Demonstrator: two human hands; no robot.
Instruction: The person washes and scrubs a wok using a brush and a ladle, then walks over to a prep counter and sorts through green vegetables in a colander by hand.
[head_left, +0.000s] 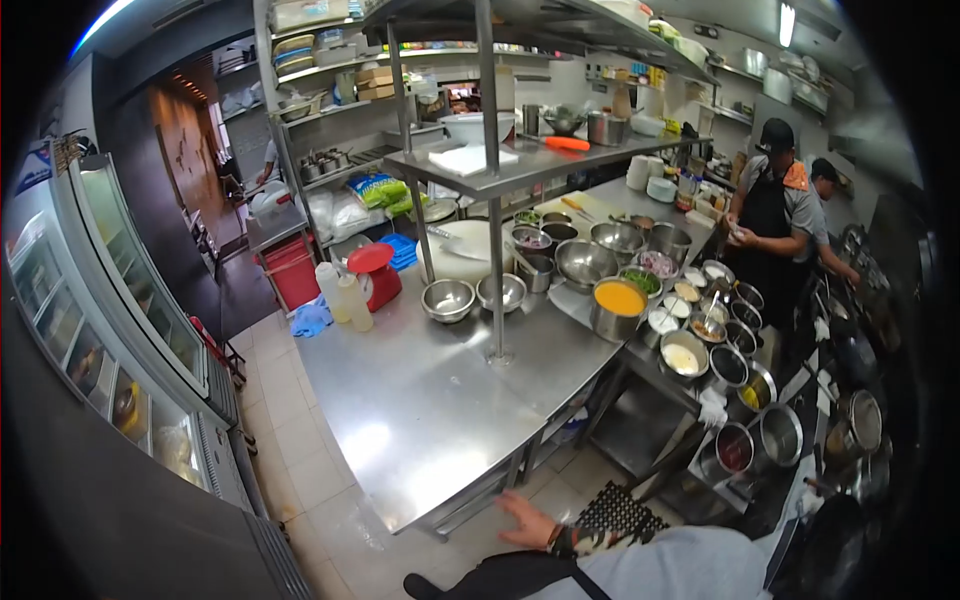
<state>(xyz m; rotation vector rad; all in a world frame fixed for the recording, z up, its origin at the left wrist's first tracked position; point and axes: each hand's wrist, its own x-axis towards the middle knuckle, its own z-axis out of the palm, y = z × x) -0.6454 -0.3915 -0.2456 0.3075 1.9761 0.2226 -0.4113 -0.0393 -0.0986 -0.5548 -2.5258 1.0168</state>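
My right hand (527,522) is low in the view, its fingers stretched out and apart, with nothing seen in it. It shows above the tiled floor, close to the front corner of the steel table (450,400), and does not appear to touch it. A patterned band and a grey sleeve (700,562) follow behind it. My left hand is out of view. On the table stand two steel bowls (447,300), a red kitchen scale (374,275), squeeze bottles (352,303) and a blue cloth (311,318).
A steel pot of orange liquid (619,300) stands among several bowls and sauce containers at right. Two people in dark caps (776,136) work beyond them. Glass-door fridges (135,270) line the left side. A black mat (620,510) lies on the floor. An overhead shelf (540,165) crosses the table.
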